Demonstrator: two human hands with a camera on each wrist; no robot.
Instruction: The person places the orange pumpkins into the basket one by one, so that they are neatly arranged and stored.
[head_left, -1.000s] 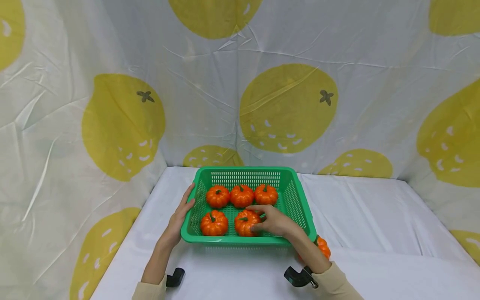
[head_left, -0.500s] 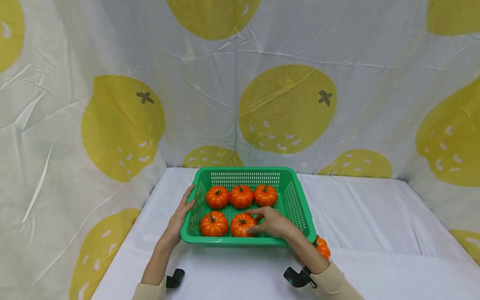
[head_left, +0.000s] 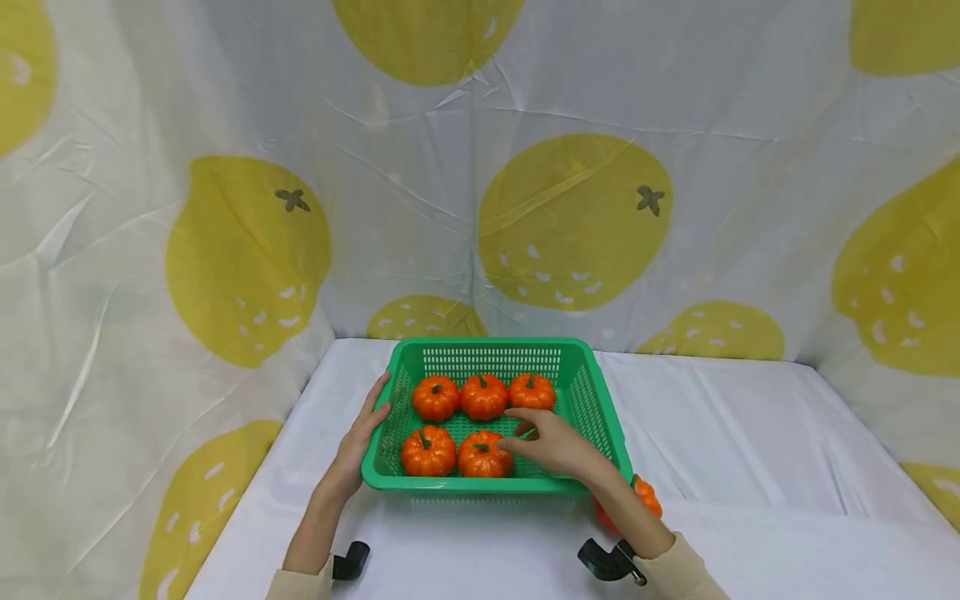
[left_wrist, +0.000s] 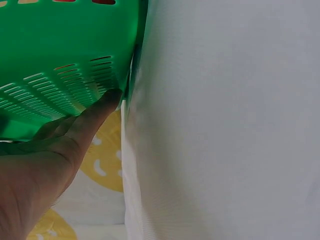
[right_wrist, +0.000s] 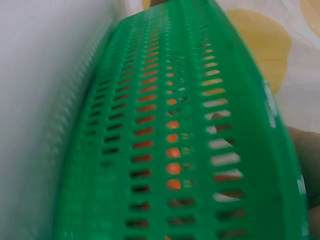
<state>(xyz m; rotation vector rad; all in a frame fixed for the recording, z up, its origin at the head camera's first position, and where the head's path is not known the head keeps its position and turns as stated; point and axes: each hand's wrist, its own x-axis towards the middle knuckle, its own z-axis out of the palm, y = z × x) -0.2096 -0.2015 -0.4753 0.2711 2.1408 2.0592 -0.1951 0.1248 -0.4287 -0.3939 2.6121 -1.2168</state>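
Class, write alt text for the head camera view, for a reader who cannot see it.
A green basket on a white-covered table holds five small orange pumpkins; the right hand touches the front-middle pumpkin while the left hand rests flat on the basket's left side. A sixth pumpkin lies outside, by the right forearm.

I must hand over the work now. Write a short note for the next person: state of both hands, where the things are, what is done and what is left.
Left hand: open, fingers flat against the left wall of the green basket.
Right hand: inside the basket, fingertips touching the front middle pumpkin; no clear grip.
Done: five pumpkins in the basket, three in the back row, two in front.
Left: the front right place is free; one pumpkin outside lies on the table by the basket's front right corner.
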